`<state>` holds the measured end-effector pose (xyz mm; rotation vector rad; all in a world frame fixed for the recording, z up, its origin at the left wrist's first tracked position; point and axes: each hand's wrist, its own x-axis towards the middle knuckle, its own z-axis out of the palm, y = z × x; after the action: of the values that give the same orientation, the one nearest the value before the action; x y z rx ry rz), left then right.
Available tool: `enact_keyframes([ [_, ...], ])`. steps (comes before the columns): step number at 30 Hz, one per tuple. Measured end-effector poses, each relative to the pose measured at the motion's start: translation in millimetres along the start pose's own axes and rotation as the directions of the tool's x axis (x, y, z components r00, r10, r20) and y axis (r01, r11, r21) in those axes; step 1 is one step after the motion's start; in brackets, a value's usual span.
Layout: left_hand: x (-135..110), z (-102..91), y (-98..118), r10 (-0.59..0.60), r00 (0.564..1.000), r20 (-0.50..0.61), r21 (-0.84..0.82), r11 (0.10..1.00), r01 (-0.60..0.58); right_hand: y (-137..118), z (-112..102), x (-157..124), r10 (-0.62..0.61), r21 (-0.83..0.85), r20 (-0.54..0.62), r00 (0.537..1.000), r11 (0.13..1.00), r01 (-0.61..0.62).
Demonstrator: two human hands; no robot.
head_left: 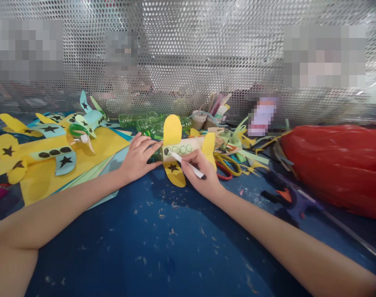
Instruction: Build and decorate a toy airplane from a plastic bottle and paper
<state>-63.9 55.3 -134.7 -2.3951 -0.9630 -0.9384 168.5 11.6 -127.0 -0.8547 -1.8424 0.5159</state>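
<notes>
Four ovals lined toy plane; R hand gripped marker, L hand, splayed, touched nose. Poss. smudge if plane rolled under light hold.

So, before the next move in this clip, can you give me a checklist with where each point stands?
1. Marker in the right hand: ok, its tip is at the first circle.
2. Left hand at the front end of the paper plane: ok; how firmly it holds, cannot tell.
3. All four circles filled: not ok, the first is dark, the other three are outlines.
4. Star on the lower wing: ok.
5. Star on the upper wing: not ok, none shows on the visible face.
6. Scissors apart from the marker: ok, their handles lie beyond the right hand.
</notes>
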Motion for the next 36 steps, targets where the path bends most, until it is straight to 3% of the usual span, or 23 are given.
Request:
enact_keyframes([
  [36,0.8,-1.1,0.4,0.004,1.000,0.003,0.009,1.000,-0.004,0.7,0.2,-0.4,0.021,0.020,-0.035,0.999,1.000,-0.020],
])
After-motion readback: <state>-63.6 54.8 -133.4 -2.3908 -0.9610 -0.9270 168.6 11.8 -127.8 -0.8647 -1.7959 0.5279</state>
